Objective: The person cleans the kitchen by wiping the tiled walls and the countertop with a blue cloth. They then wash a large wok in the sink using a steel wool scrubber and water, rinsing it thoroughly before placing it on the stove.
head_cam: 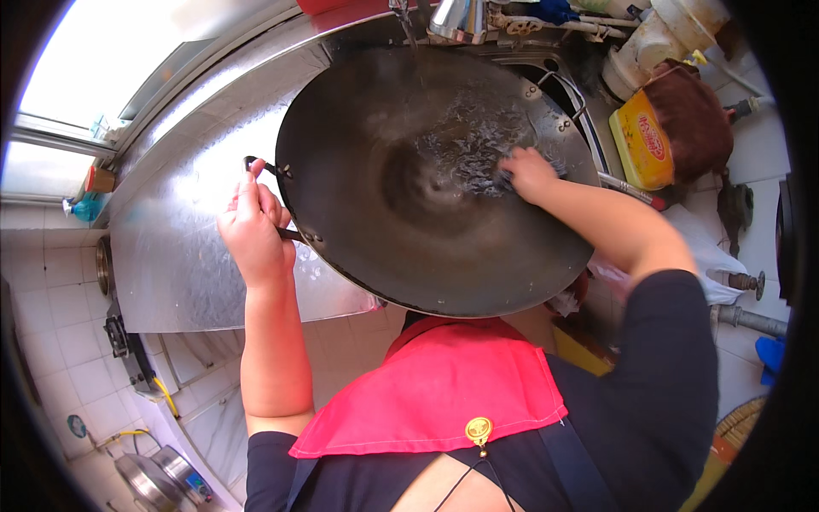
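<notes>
A large dark metal wok (358, 211) rests over a sink (592, 137), tilted, with rippling water (480, 137) in it. My left hand (253, 221) is closed around the wok's left loop handle. My right hand (530, 174) is inside the wok at its right side, fingers at the water; it is blurred, and whether it holds something is hidden. The opposite loop handle (579, 96) is free at the upper right. Above the wok's far rim is a faucet (404, 13), with a stream of water falling from it.
A stainless steel counter (185, 256) extends to the left below a window. Pipes and a valve (524, 25) run behind the sink. At right are a yellow container (643, 144), a brown cloth (697, 121) and a white plastic bag (697, 243).
</notes>
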`<state>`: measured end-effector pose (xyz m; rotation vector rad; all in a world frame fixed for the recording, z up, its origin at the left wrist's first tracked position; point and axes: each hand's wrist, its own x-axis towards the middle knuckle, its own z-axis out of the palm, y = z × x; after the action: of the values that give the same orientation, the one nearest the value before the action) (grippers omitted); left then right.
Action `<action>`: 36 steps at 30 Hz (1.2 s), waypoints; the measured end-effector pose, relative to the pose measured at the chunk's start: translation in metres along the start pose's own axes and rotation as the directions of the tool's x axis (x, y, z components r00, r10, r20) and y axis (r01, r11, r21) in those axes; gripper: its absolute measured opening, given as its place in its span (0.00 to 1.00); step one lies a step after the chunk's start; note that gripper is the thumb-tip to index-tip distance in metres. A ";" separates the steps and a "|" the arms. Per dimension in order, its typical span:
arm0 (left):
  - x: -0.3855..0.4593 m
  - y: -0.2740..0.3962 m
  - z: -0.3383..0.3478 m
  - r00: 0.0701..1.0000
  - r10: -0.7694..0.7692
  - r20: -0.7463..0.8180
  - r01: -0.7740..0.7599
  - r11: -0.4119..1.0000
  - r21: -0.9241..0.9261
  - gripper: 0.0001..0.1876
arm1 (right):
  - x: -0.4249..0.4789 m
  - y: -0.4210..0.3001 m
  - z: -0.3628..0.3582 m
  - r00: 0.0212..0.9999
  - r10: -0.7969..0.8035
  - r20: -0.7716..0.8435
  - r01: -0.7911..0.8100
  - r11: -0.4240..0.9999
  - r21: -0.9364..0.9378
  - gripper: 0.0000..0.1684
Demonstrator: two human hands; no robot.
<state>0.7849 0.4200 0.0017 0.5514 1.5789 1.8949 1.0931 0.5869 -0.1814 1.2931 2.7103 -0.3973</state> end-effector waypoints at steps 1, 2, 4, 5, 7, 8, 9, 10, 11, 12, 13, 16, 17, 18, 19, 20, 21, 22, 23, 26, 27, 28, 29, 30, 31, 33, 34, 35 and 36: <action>0.001 -0.001 0.003 1.000 -0.006 0.004 0.006 1.000 -0.005 0.11 | 0.022 -0.010 0.024 0.986 0.119 -0.115 -0.110 0.991 0.080 0.19; 0.002 -0.001 0.004 1.000 -0.003 -0.001 0.003 1.000 -0.001 0.11 | 0.041 -0.044 0.021 0.968 0.247 0.032 -0.249 0.964 0.094 0.18; -0.001 -0.002 0.000 1.000 -0.014 -0.017 0.014 1.000 -0.025 0.11 | 0.046 -0.121 0.005 0.948 0.079 0.308 -0.138 0.975 0.175 0.28; -0.003 0.000 -0.002 1.000 0.002 -0.019 -0.002 1.000 -0.016 0.12 | 0.032 -0.154 -0.010 0.950 -0.184 0.251 0.130 0.967 0.218 0.29; -0.006 0.002 0.001 1.000 0.012 0.024 -0.012 1.000 -0.009 0.14 | 0.016 -0.171 -0.019 0.917 -0.339 0.209 0.168 0.805 0.570 0.33; -0.008 0.007 0.008 0.999 0.031 0.036 -0.030 0.999 -0.021 0.13 | 0.021 -0.169 -0.017 0.943 -0.236 0.233 0.078 0.841 0.536 0.34; -0.012 0.011 0.016 0.997 0.046 0.068 -0.044 0.999 -0.029 0.13 | 0.027 -0.163 -0.019 0.961 -0.113 0.251 -0.028 0.868 0.496 0.35; -0.012 0.014 0.023 0.993 0.072 0.093 -0.069 0.997 -0.035 0.13 | 0.034 -0.169 -0.031 0.938 0.073 0.339 -0.230 0.862 0.451 0.35; -0.013 0.019 0.031 0.988 0.098 0.121 -0.093 0.995 -0.041 0.13 | 0.034 -0.180 -0.043 0.930 -0.009 0.368 -0.200 0.827 0.526 0.35; -0.017 0.023 0.040 0.987 0.105 0.124 -0.099 0.994 -0.057 0.12 | 0.028 -0.194 -0.067 0.916 -0.096 0.390 -0.174 0.781 0.600 0.34; -0.020 0.028 0.046 0.991 0.104 0.086 -0.101 0.994 -0.044 0.12 | 0.017 -0.211 -0.087 0.946 -0.165 0.278 -0.089 0.694 0.714 0.33; -0.023 0.039 0.061 0.992 0.117 0.039 -0.116 0.993 -0.008 0.13 | -0.030 -0.207 -0.128 0.930 -0.358 0.081 0.059 0.365 0.929 0.20; -0.021 0.042 0.061 0.993 0.116 0.035 -0.116 0.993 -0.016 0.13 | -0.050 -0.193 -0.141 0.835 -0.482 0.267 -0.144 0.277 0.950 0.16; -0.020 0.047 0.062 0.991 0.120 0.052 -0.119 0.992 -0.033 0.11 | -0.065 -0.171 -0.130 0.832 -0.514 0.208 0.071 0.470 0.880 0.17; -0.018 0.051 0.062 0.991 0.126 0.049 -0.124 0.991 -0.045 0.10 | -0.081 -0.149 -0.140 0.809 -0.477 0.343 0.076 0.664 0.744 0.18; -0.016 0.054 0.060 0.990 0.135 0.041 -0.134 0.990 -0.032 0.10 | -0.090 -0.121 -0.126 0.777 -0.463 0.428 0.094 0.756 0.648 0.20; -0.016 0.058 0.060 0.990 0.136 0.044 -0.135 0.990 -0.034 0.10 | -0.095 -0.090 -0.113 0.783 -0.418 0.460 0.141 0.840 0.524 0.21; -0.017 0.059 0.063 0.989 0.139 0.050 -0.137 0.990 -0.030 0.10 | -0.092 -0.059 -0.100 0.782 -0.283 0.555 0.036 0.910 0.413 0.21; -0.017 0.060 0.067 0.988 0.138 0.068 -0.137 0.990 -0.028 0.11 | -0.091 -0.020 -0.067 0.869 -0.202 0.453 0.059 0.949 0.310 0.21; -0.017 0.062 0.073 0.990 0.136 0.046 -0.136 0.991 -0.003 0.11 | -0.036 0.036 -0.013 0.996 0.007 0.091 -0.006 1.000 -0.016 0.18; -0.016 0.062 0.074 0.990 0.132 0.049 -0.132 0.991 -0.009 0.11 | -0.006 0.044 0.005 0.999 0.021 -0.034 -0.021 1.000 -0.004 0.19; -0.017 0.062 0.073 0.990 0.133 0.047 -0.133 0.991 -0.010 0.11 | 0.028 0.035 0.012 0.991 0.116 -0.060 -0.116 0.993 -0.002 0.21; -0.018 0.061 0.073 0.990 0.134 0.051 -0.133 0.991 -0.009 0.11 | 0.060 0.022 0.020 0.984 0.169 -0.051 -0.167 0.985 0.040 0.22; -0.019 0.061 0.074 0.990 0.138 0.038 -0.139 0.990 0.006 0.12 | 0.088 0.011 0.034 0.974 0.225 -0.037 -0.222 0.972 0.080 0.23; -0.017 0.059 0.070 0.990 0.133 0.042 -0.135 0.990 0.033 0.13 | 0.092 -0.016 0.034 0.981 0.191 -0.032 -0.186 0.974 0.128 0.26; -0.017 0.057 0.068 0.992 0.123 0.025 -0.123 0.992 -0.005 0.12 | 0.085 -0.064 0.032 0.995 0.095 -0.038 -0.077 0.942 0.326 0.29; -0.017 0.058 0.067 0.991 0.132 0.023 -0.132 0.991 0.003 0.12 | 0.063 -0.082 0.020 0.999 0.001 -0.035 0.012 0.935 0.354 0.29; -0.018 0.058 0.066 0.990 0.137 0.023 -0.137 0.991 0.005 0.12 | 0.040 -0.084 0.019 0.990 -0.135 -0.033 0.138 0.920 0.367 0.29; -0.018 0.058 0.067 0.990 0.142 0.025 -0.142 0.990 0.007 0.12 | 0.016 -0.076 0.010 0.959 -0.283 0.012 0.252 0.874 0.414 0.29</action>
<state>0.8309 0.4499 0.0734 0.7049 1.5695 1.9776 1.0239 0.5508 -0.1808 0.9416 2.8449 -1.0715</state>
